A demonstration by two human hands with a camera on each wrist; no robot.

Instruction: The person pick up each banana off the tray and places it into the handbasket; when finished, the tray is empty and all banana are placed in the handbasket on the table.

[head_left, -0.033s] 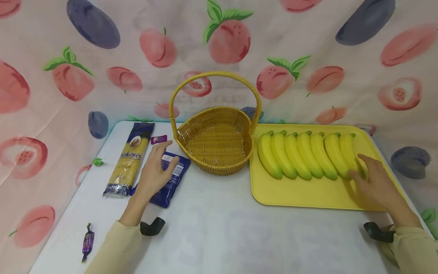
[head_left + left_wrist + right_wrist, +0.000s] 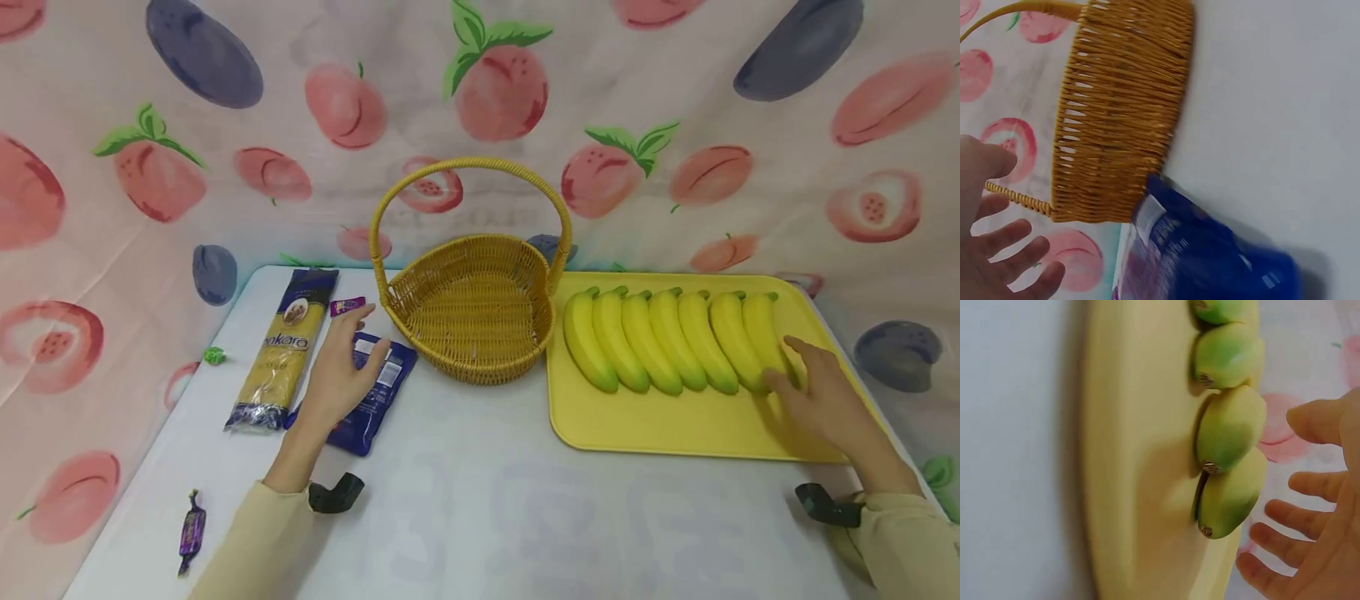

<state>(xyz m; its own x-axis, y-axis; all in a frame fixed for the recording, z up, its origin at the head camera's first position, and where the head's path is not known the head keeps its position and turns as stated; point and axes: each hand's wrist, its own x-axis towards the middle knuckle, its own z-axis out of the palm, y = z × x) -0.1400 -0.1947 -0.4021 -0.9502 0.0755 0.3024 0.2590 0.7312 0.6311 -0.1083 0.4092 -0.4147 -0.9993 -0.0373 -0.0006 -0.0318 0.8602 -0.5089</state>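
Observation:
In the head view my left hand (image 2: 341, 379) hovers over a dark blue pouch (image 2: 378, 396), its fingers relaxed and holding nothing. Beside that pouch lies a clear-and-blue pasta packet (image 2: 281, 358). My right hand (image 2: 821, 396) is spread by the rightmost of several yellow bananas (image 2: 660, 342), which lie side by side on a yellow tray (image 2: 652, 433). The right wrist view shows its fingers apart from the green-tipped bananas (image 2: 1229, 431). A heart-shaped wicker basket (image 2: 472, 308) with a tall handle stands between the hands, nothing inside it.
A purple-wrapped candy (image 2: 348, 306) lies behind the left hand, and another candy (image 2: 192, 533) is at the front left. A small green object (image 2: 214, 356) sits at the table's left edge. Fruit-printed cloth (image 2: 337, 192) hangs behind the table.

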